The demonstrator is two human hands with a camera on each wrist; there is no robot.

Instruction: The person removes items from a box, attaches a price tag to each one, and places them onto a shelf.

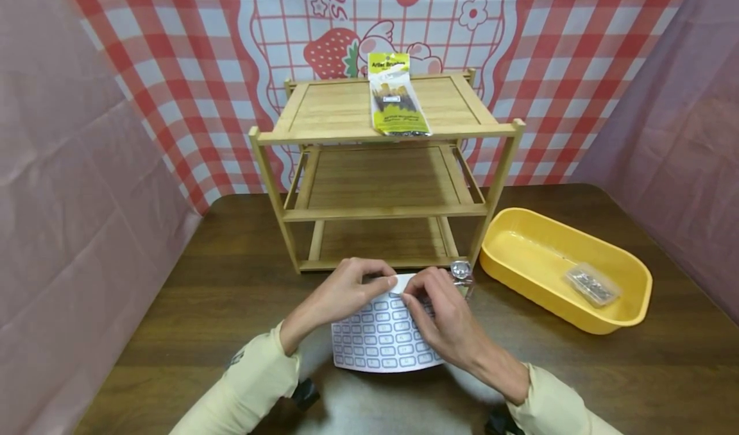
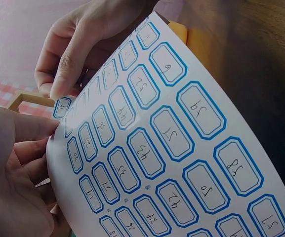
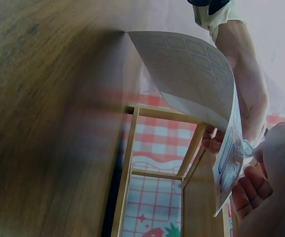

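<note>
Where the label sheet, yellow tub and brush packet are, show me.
Label sheet (image 1: 382, 333), head view, printed face.
Yellow tub (image 1: 537, 263), head view, inner floor.
Brush packet (image 1: 399, 101), head view, front middle.

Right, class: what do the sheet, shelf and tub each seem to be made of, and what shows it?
Sheet: probably smooth, slightly shiny paper; it's thin and curves.
Shelf: likely wood or bamboo, satin; pale boards show faint streaks.
Tub: apparently glossy plastic; even yellow, rounded corners, bright highlights.

The left hand (image 2: 14, 170) holds a sheet (image 2: 174, 169) of numbered, blue-bordered labels (image 2: 201, 109). The right hand (image 2: 85, 44) pinches one label (image 2: 62, 107) at the sheet's edge.
</note>
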